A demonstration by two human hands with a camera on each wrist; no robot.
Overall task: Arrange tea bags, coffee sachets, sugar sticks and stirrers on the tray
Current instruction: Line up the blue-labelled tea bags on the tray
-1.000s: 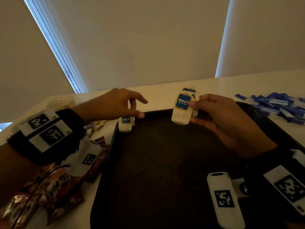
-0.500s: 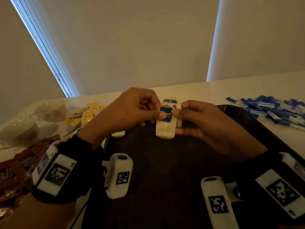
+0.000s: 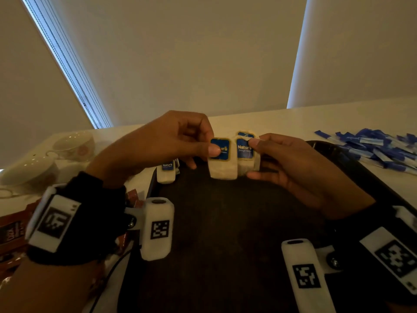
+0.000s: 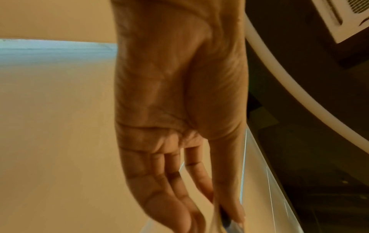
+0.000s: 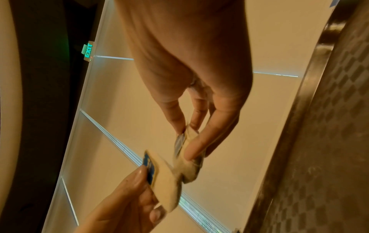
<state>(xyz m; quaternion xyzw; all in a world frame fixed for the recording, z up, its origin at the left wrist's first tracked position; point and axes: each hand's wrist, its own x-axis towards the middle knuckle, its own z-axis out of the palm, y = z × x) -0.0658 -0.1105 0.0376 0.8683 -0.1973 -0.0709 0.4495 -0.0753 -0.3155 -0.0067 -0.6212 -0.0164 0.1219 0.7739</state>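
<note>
Holding a tea bag (image 3: 222, 160) by its blue tag, my left hand (image 3: 162, 141) pinches it between thumb and fingers above the far edge of the dark tray (image 3: 225, 222). Just beside it my right hand (image 3: 291, 163) pinches a small bunch of tea bags (image 3: 246, 152) the same way; the two lots touch side by side. Another tea bag (image 3: 167, 171) lies on the tray's far left corner. Blue sugar sticks (image 3: 379, 147) are heaped on the desk (image 3: 338, 118) to the right, brown coffee sachets (image 3: 13, 231) and two cups (image 3: 74, 143) to the left.

From my left wrist, my left hand (image 4: 179, 110) shows palm and fingers reaching down, a blurred dark edge at the thumb tip.

From my right wrist, my right hand (image 5: 191, 88) grips the bunch (image 5: 189, 157), and my left hand (image 5: 123, 203) pinches its tea bag (image 5: 163, 178) against it
</note>
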